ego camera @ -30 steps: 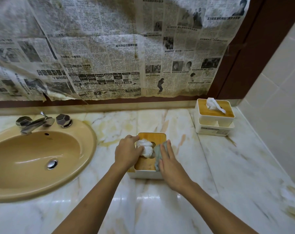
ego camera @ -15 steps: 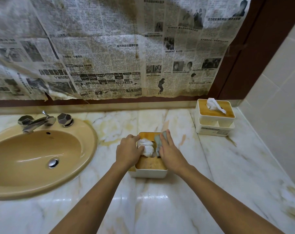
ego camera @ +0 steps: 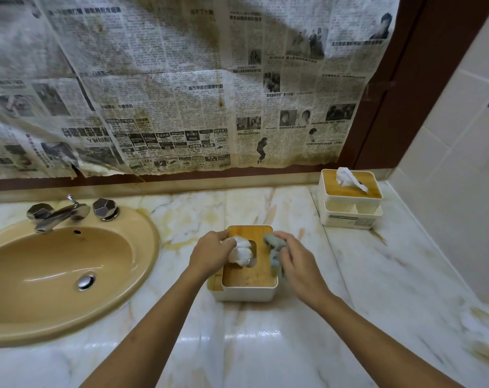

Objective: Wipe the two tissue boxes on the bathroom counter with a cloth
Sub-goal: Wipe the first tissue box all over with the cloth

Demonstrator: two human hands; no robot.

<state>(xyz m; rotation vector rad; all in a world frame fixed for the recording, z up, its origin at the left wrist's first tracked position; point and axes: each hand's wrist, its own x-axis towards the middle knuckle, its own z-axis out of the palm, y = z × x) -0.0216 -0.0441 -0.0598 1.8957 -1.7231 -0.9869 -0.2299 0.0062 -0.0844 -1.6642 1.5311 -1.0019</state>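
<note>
Right hand (ego camera: 297, 263) grips cloth (ego camera: 274, 246) on near tissue box (ego camera: 246, 277) lid, right of sink (ego camera: 149, 247); left hand (ego camera: 211, 254) holds its tissue (ego camera: 240, 254) aside. Far tissue box (ego camera: 349, 204), further right of sink, looks not yet wiped.

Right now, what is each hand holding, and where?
Left hand holds the tissue tuft atop the near box; right hand grips the bunched grey cloth.

grey cloth (ego camera: 274, 249), tan sink (ego camera: 142, 247), veined marble counter (ego camera: 265, 345)
</note>
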